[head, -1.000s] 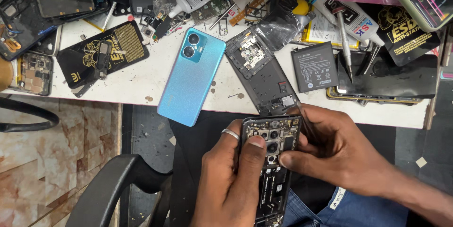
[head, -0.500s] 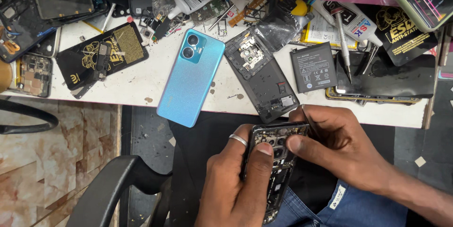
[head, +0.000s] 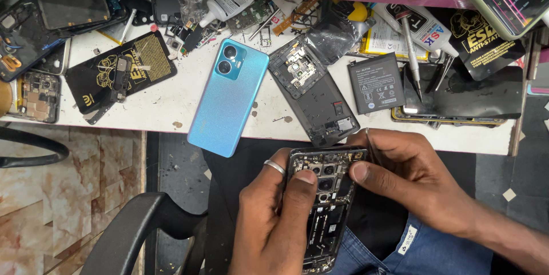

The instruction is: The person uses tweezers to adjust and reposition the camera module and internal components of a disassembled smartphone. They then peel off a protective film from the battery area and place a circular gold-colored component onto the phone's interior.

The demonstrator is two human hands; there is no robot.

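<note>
Opened phone (head: 325,206), its back off and its camera modules and boards bare, sits at about six o'clock in the head view, held over the person's lap just below the bench edge (head: 171,123). The left hand (head: 274,218) grips it from the seven o'clock side, thumb pressed on the upper part near the lenses, a ring on one finger. The right hand (head: 412,175) closes on the top right corner from three o'clock, thumb tip on the frame; a thin dark tool seems pinched in it, though I cannot tell its kind.

On the bench, a blue back cover (head: 229,95) lies at eleven o'clock from the phone, a dark inner frame (head: 317,95) at twelve, a flat black battery (head: 376,83) at one.

Risks, as I judge them: the phone hangs over the lap with nothing under it, so a slipping grip could drop it to the floor. Thumbs pressing on bare lenses may smear them, and a tool point sliding off the frame could gouge a board or connector.
</note>
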